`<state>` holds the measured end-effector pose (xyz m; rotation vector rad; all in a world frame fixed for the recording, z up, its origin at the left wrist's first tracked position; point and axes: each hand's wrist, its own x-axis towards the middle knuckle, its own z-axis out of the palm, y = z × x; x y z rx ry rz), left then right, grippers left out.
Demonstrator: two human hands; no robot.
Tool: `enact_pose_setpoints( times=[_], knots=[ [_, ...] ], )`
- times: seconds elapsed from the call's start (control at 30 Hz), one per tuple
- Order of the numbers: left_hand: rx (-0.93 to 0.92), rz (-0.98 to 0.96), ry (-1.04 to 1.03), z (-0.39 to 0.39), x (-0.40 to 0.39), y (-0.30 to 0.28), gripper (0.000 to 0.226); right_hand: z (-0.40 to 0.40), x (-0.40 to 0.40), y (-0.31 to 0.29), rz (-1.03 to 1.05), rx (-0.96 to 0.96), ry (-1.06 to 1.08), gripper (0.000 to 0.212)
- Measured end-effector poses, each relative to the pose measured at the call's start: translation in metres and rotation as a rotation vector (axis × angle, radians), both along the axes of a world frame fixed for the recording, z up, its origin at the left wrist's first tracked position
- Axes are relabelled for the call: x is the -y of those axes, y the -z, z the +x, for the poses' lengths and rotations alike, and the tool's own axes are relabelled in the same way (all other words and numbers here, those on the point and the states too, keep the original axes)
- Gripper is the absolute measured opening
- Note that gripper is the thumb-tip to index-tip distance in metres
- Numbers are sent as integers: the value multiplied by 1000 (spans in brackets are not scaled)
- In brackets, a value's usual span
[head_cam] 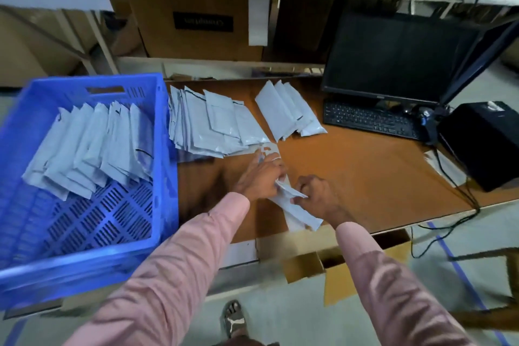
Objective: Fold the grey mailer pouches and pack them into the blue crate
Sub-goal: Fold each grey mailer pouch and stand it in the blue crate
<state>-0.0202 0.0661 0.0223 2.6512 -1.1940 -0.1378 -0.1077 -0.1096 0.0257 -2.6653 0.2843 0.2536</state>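
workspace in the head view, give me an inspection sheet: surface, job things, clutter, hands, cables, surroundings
surface: brown desk, bare in the middle.
job's things: blue crate left of the desk, a leaning row of folded pouches inside; big pile of pouches and a smaller stack on the desk; one pouch in hand near the front edge.
clutter: monitor, keyboard, black box, papers beside it.
hands: left hand and right hand both grip the pouch in hand.
cables: black cables trail off the desk's right edge.
surroundings: shelves with cardboard boxes behind; open carton on the floor.
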Motion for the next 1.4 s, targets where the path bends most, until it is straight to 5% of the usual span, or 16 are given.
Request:
enact_pose_setpoints(
  times=[0.5,0.83,1.1,1.4],
  knots=[
    [413,-23,96,-11,-122,-166,34,-57,-127,-122,206,517,74,28],
    [431,-99,89,55,-238,-188,27,-1,-245,-158,164,646,18,17],
    [364,-179,91,133,-334,-158,30,80,-347,-142,98,562,25,19],
    [341,-64,118,203,-356,-76,36,142,-408,-86,-209,220,52,24]
  ],
)
